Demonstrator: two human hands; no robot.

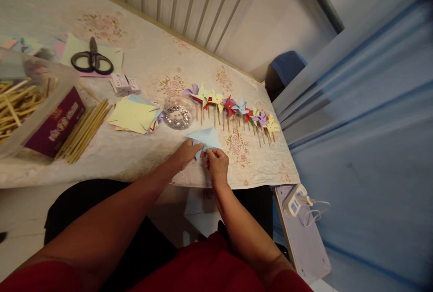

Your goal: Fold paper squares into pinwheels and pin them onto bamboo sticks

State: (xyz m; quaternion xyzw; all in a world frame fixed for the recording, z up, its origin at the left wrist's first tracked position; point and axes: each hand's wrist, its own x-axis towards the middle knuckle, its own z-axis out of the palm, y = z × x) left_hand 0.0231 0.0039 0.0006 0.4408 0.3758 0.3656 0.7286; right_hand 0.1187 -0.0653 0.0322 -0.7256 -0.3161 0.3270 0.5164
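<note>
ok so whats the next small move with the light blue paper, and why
Probably fold another loose point of the light blue paper inward: the left hand and right hand hold its near part, while its far side looks broad and uncurled, unlike the pinwheels.

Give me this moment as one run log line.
left hand: holding light-blue paper | right hand: fingers on same paper | on table: clear dish, paper stack, pinwheels

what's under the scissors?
The scissors lie on a pale green sheet, with pink paper showing past its edges. Whatever else lies beneath that sheet is covered, so I can't tell.
</note>
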